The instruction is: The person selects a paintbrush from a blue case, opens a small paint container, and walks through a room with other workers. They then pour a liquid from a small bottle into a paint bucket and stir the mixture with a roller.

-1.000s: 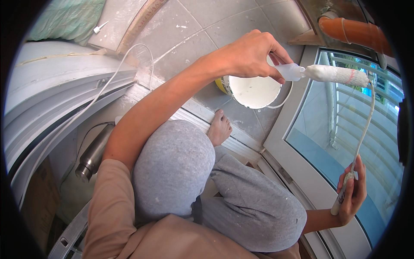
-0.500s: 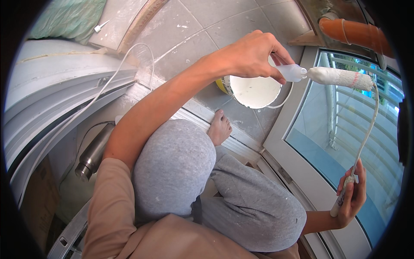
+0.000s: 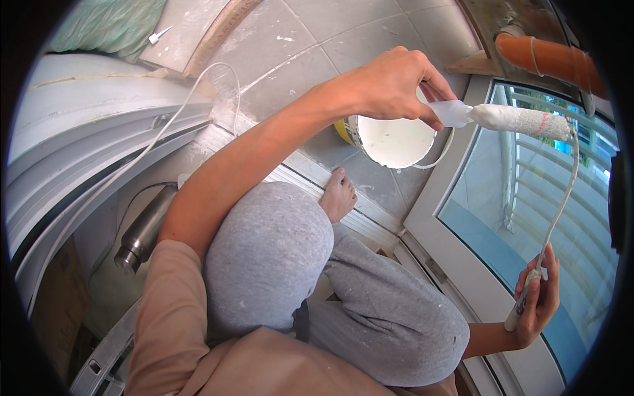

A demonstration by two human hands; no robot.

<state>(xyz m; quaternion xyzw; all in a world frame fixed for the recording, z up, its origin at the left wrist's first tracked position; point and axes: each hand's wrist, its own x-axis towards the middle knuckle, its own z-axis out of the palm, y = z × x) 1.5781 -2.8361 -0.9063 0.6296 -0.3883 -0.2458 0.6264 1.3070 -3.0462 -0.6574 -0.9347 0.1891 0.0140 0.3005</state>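
Note:
My left hand reaches out over the paint bucket and pinches a thin, translucent whitish plastic piece; its exact kind does not show. The piece's far edge meets the paint-covered end of a small paint roller. White paint coats that end thickly, while the sleeve's other end looks drier, with faint reddish stripes. On the right, my right hand is closed round the roller's handle, and the bent wire frame rises from it. The bucket has a yellow outside and a white inside.
A white-framed glass door stands behind the roller, with an orange pipe above it. A steel bottle and a white cable are at left. My bare foot rests by the sill, near grey floor tiles.
The plastic piece has tilted slightly and shifted a little to the right with my left hand, against the roller's end. My right hand holds the handle almost unmoved.

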